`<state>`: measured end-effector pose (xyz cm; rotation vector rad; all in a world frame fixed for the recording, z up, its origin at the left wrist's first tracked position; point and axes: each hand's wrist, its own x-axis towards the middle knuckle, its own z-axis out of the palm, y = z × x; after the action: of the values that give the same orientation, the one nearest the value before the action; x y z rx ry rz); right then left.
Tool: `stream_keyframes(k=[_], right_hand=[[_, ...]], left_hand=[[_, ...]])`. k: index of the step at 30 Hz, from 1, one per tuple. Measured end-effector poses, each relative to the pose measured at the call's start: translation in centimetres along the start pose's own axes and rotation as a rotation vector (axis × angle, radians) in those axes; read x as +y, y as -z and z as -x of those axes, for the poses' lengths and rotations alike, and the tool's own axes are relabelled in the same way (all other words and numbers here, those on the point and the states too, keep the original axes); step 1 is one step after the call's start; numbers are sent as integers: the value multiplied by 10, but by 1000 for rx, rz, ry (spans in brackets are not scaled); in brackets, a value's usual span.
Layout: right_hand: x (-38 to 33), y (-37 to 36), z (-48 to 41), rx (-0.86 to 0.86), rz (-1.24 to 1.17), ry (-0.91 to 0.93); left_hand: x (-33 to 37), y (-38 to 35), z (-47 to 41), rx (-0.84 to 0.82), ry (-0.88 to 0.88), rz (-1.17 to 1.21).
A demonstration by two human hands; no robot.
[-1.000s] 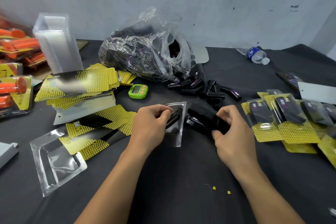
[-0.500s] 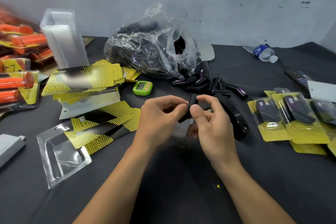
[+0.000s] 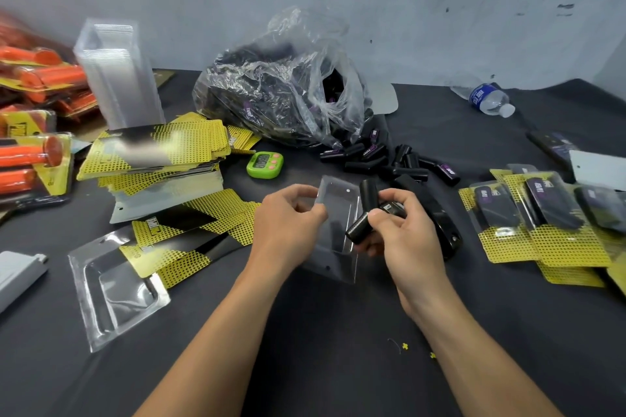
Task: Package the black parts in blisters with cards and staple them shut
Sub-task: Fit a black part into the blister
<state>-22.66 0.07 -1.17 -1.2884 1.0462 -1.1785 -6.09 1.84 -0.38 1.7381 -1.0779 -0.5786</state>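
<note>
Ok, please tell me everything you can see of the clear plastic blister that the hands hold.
The clear plastic blister is a thin transparent rectangular sheet with a moulded pocket in its middle, seemingly empty, and a small hole near each short end. It is held tilted over the dark table cloth. The left hand pinches its upper left corner; the right hand holds two black cylindrical parts at its right edge.

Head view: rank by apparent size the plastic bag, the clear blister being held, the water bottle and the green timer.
1. plastic bag
2. clear blister, though it is nearest the camera
3. water bottle
4. green timer, only slightly smaller-looking than the bottle, which lies farther back
</note>
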Motion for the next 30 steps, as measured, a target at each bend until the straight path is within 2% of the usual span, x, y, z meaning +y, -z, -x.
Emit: stream_keyframes(k=[2, 4, 10, 13, 15, 17, 23, 30], right_hand=[[1, 0, 1, -31, 26, 2], [3, -3, 1, -56, 79, 9], [5, -7, 1, -55, 69, -60], [0, -3, 0, -103, -45, -143], [-2, 1, -2, -157, -133, -196], [-3, 4, -2, -189, -212, -230], [-6, 4, -1, -115, -319, -198], [-11, 11, 2, -147, -371, -176]], left_hand=[[2, -3, 4, 47, -66, 155], [7, -8, 10, -6, -75, 312], [9, -9, 9, -292, 187, 612], [5, -4, 5, -440, 281, 653], [5, 0, 4, -563, 272, 627], [6, 3, 6, -616, 233, 613], [11, 0, 17, -539, 79, 570], [19, -10, 23, -368, -302, 354]])
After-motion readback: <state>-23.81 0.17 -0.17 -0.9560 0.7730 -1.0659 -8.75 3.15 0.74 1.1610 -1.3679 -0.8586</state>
